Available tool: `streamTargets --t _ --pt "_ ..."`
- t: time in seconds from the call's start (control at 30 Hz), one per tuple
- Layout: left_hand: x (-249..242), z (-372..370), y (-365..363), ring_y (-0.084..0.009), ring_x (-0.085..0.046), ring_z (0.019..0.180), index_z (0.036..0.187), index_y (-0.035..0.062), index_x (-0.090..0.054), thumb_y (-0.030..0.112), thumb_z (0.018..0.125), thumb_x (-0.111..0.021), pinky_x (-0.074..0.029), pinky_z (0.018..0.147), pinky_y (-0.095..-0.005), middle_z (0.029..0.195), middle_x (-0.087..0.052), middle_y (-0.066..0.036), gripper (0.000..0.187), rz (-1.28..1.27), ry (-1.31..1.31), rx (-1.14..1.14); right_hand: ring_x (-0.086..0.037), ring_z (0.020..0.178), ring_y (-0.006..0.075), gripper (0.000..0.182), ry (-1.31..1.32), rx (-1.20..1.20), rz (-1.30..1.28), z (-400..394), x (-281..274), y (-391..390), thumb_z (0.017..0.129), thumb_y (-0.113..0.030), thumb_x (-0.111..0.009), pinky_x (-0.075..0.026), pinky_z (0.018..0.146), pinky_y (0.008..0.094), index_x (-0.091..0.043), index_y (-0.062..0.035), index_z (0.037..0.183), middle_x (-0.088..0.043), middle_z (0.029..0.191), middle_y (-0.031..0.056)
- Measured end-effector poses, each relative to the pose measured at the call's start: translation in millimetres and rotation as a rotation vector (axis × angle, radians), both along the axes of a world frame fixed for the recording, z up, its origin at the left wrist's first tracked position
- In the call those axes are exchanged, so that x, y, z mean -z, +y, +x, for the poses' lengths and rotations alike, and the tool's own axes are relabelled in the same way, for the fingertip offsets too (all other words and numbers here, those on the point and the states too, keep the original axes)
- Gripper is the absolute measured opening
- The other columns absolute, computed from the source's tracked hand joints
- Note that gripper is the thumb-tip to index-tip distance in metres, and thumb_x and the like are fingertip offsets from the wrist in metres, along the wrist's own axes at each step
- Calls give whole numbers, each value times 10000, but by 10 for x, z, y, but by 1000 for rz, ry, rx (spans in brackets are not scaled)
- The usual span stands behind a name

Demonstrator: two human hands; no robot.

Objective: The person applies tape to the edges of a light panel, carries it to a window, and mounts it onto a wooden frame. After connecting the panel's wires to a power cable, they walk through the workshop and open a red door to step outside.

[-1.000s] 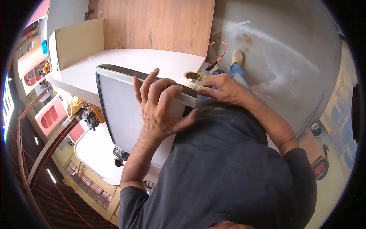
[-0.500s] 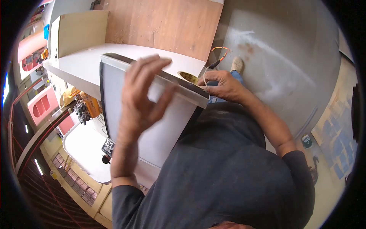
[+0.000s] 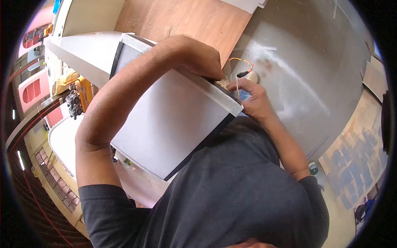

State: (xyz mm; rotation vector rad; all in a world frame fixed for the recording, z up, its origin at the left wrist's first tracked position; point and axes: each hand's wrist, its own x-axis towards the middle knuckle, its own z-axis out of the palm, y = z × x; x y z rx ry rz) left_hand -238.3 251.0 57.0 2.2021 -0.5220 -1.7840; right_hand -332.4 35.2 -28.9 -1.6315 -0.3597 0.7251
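Observation:
A box-like panel (image 3: 165, 120) with a white face, a pale frame and black edging stands tilted in front of my body. My left arm reaches over its top edge, and my left hand (image 3: 200, 60) is bent down behind the frame, its fingers hidden. At the near right corner, my right hand (image 3: 257, 99) has thumb and fingers closed around a thin white cable (image 3: 237, 86). That cable runs to a black taped joint (image 3: 243, 75) with orange and red wires (image 3: 244, 61). Between the hands shows a cream speckled thing (image 3: 223, 81), mostly covered.
A white table (image 3: 89, 51) lies beyond the panel, beside a wood-coloured board (image 3: 186, 20) with crumbs on it. A yellow machine (image 3: 82, 93) stands at the left. The grey floor (image 3: 297, 74) and a paint-marked board (image 3: 351, 173) are to the right.
My left hand, raised and spread before the panel earlier, has swung over the top edge towards my right hand. The panel's visible face has shifted and tilted; my right hand stays at its corner.

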Motion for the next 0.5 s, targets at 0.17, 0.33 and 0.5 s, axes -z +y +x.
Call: streamTargets --t 0.17,0.33,0.5 --pt "-39 -9 47 -245 -645 741 879 3 -716 191 796 -552 -479 709 -377 827 -691 -158 262 -67 -67 22 -630 915 148 122 -91 7 -259 402 -430 -249 845 -67 -655 -485 832 294 -673 4 942 -688 948 69" --pt "329 -21 149 -269 -652 801 932 6 -708 184 816 -549 -493 733 -386 873 -688 -164 265 -310 -283 325 -614 1005 184 328 147 -370 -117 556 -153 148 950 -233 -521 -461 907 300 -646 23 1113 -659 1110 147" --pt "80 3 1 -271 -661 908 954 11 -700 172 905 -511 -509 819 -398 964 -692 -128 253 -9 -201 -70 -578 1051 170 392 173 -511 -60 481 -122 329 978 -257 -452 -425 955 297 -605 10 1221 -629 1181 137"
